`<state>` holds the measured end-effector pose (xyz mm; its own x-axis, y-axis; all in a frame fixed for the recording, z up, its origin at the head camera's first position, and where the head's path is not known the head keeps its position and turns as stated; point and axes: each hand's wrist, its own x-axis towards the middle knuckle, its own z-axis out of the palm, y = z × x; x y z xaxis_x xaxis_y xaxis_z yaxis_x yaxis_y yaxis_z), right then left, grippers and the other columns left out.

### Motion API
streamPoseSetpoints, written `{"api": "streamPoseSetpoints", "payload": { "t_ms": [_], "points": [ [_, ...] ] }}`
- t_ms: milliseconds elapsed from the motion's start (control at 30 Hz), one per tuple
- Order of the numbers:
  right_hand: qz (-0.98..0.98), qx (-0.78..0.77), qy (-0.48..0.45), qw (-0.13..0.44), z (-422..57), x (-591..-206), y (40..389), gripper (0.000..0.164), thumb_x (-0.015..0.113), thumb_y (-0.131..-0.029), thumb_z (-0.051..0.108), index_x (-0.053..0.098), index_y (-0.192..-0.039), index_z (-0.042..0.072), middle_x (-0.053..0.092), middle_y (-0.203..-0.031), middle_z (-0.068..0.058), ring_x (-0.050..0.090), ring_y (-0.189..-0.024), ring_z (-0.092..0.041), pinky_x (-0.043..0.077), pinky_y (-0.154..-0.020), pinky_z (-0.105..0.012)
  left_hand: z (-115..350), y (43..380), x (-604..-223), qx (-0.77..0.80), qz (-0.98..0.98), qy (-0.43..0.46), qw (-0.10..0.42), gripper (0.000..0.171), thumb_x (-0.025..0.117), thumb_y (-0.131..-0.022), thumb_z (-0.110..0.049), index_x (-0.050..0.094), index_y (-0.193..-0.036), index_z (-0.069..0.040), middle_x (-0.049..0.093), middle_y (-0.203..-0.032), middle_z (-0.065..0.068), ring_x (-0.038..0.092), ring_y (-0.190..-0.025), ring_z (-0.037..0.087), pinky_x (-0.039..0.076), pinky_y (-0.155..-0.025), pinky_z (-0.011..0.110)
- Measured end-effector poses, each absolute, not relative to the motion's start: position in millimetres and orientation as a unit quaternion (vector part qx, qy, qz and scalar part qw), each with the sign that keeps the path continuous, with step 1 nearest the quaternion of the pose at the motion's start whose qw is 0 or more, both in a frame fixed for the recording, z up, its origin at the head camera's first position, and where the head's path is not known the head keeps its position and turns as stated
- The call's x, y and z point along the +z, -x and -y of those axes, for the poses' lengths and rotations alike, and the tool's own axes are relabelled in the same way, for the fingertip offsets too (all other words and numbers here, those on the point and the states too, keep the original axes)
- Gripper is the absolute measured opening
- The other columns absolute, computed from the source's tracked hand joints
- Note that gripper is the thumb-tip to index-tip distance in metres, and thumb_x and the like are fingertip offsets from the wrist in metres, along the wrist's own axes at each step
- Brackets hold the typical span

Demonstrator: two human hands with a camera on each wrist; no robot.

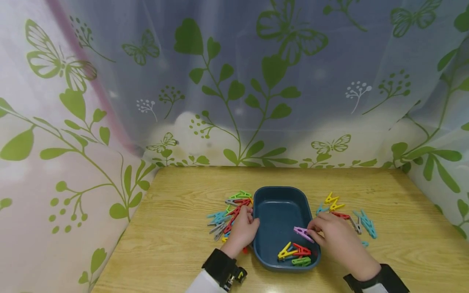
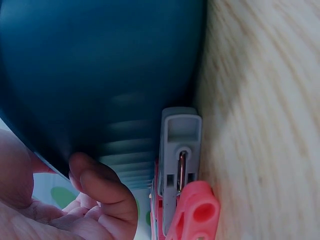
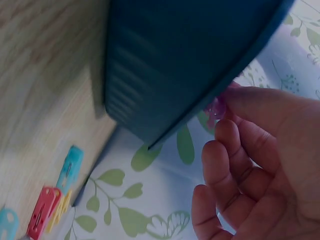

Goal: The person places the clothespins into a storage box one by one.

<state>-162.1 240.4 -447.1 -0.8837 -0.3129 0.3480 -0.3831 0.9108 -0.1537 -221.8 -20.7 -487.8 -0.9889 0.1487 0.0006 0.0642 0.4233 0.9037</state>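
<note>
A dark blue plastic basin (image 1: 282, 228) stands on the table. My left hand (image 1: 243, 228) grips its left rim, curled fingers (image 2: 102, 185) against the outer wall under the edge. Between thumb and forefinger, my right hand (image 1: 335, 236) pinches a purple clothespin (image 1: 303, 233) over the basin's right side; in the right wrist view this purple clothespin (image 3: 216, 108) is mostly hidden behind the rim and fingers. At the near end inside the basin lie a yellow clothespin (image 1: 286, 251), a red clothespin (image 1: 302, 250), a green clothespin (image 1: 301, 261) and a partly covered blue one.
Left of the basin is a loose pile of mixed clothespins (image 1: 220, 217), with a grey clothespin (image 2: 181, 145) close to the wall. More lie to the right, including a light blue clothespin (image 1: 367, 224) and yellow ones. A patterned curtain (image 1: 234, 81) surrounds the table (image 1: 165, 244).
</note>
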Motion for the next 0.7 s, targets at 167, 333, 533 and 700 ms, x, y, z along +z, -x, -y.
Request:
{"api": "streamPoseSetpoints", "payload": {
  "t_ms": [167,333,533,700],
  "points": [
    [0.963,0.117,-0.192,0.149,-231.9,-451.6,163.3,0.015,0.088,-0.082,0.021,0.073,-0.082,0.021,0.052,-0.075,0.013,0.043,-0.067,-0.002,0.041,-0.061,-0.023,20.7,221.4,-487.4,0.532,-0.843,-0.061,0.040,0.025,0.062,-0.099,-0.009,0.049,-0.118,-0.001,0.043,-0.082,0.003,0.045,-0.066,0.017,0.035,-0.061,0.027],
    [0.961,0.103,-0.210,0.147,-228.6,-455.8,164.8,0.016,0.088,-0.081,0.020,0.072,-0.080,0.021,0.053,-0.075,0.012,0.048,-0.067,-0.003,0.043,-0.062,-0.025,21.1,220.6,-487.3,0.536,-0.841,-0.064,0.038,0.026,0.063,-0.098,-0.009,0.049,-0.118,-0.001,0.043,-0.081,0.003,0.044,-0.066,0.017,0.034,-0.060,0.027],
    [0.965,0.080,-0.216,0.129,-227.2,-458.5,165.1,0.020,0.089,-0.079,0.019,0.070,-0.075,0.021,0.053,-0.075,0.010,0.050,-0.067,-0.006,0.046,-0.063,-0.026,20.7,220.9,-488.0,0.533,-0.842,-0.066,0.039,0.025,0.062,-0.099,-0.008,0.049,-0.119,0.000,0.042,-0.080,0.003,0.044,-0.065,0.017,0.034,-0.060,0.027],
    [0.966,0.077,-0.212,0.127,-226.4,-459.3,164.7,0.022,0.090,-0.077,0.019,0.069,-0.073,0.022,0.053,-0.074,0.010,0.050,-0.066,-0.005,0.045,-0.062,-0.026,20.6,221.8,-487.9,0.531,-0.844,-0.065,0.038,0.025,0.061,-0.099,-0.009,0.049,-0.119,0.000,0.042,-0.080,0.003,0.044,-0.064,0.017,0.035,-0.059,0.027]
  ]
}}
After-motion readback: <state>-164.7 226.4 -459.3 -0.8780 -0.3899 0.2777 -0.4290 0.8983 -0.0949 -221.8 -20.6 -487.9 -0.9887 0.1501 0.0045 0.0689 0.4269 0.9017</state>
